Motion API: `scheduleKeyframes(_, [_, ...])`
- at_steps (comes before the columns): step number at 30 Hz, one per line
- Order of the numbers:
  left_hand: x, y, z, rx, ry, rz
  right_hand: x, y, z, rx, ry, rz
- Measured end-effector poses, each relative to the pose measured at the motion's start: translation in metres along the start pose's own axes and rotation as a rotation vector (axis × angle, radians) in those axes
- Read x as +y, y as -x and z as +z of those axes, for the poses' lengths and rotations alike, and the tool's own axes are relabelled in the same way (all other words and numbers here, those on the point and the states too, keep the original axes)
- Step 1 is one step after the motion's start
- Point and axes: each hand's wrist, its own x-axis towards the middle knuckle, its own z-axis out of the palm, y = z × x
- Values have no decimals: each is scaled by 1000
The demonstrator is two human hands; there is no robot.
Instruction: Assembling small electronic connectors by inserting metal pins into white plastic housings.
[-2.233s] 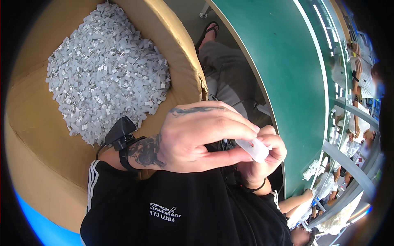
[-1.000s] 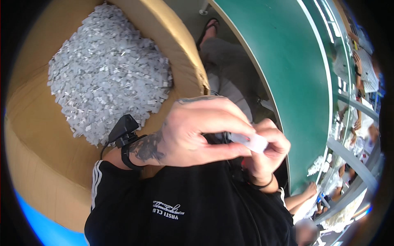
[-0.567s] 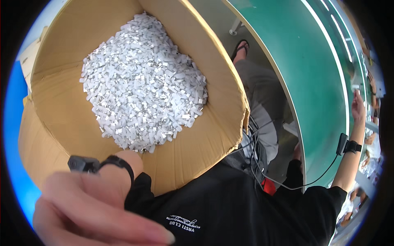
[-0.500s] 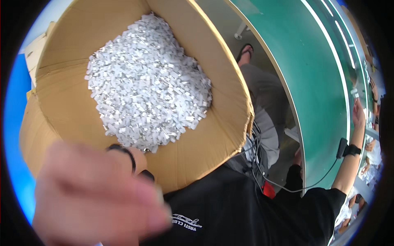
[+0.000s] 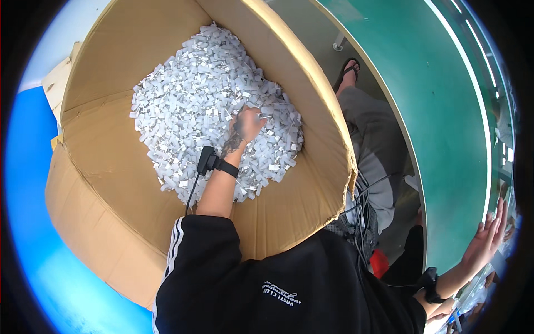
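In the large cardboard box lies a heap of small white plastic pieces with shiny metal parts (image 5: 194, 100). My left hand (image 5: 248, 124) is down on the heap at its right side, fingers curled among the pieces. The fingertips are partly hidden, so what they grip cannot be made out. A black strap with a small device and cable (image 5: 208, 161) sits on my left wrist. Over at the right rim, beside the green table, my right hand (image 5: 485, 242) is open, its fingers stretched out and holding nothing visible. It also wears a black wrist strap (image 5: 429, 283).
The tall cardboard box (image 5: 105, 145) has its wall edge close to my body. To the right curves a green-topped table (image 5: 423, 100) with a white line. Cables (image 5: 364, 206) hang between box and table. A sandalled foot (image 5: 348, 72) is on the floor. Blue surface (image 5: 28, 167) lies left.
My left hand has gone from close in front of the camera into the heap. My right hand, earlier pinching a small white piece over the table, has come nearer and spread its fingers.
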Motion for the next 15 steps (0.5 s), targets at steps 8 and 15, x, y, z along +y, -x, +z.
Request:
scheduleKeyframes(8, [-53,-5,11,100,154,252,0,64,66,117,-204,-54])
scheduleKeyframes(15, [3,19,-83,13,485,6,-16,91,150,-430,-266,-180])
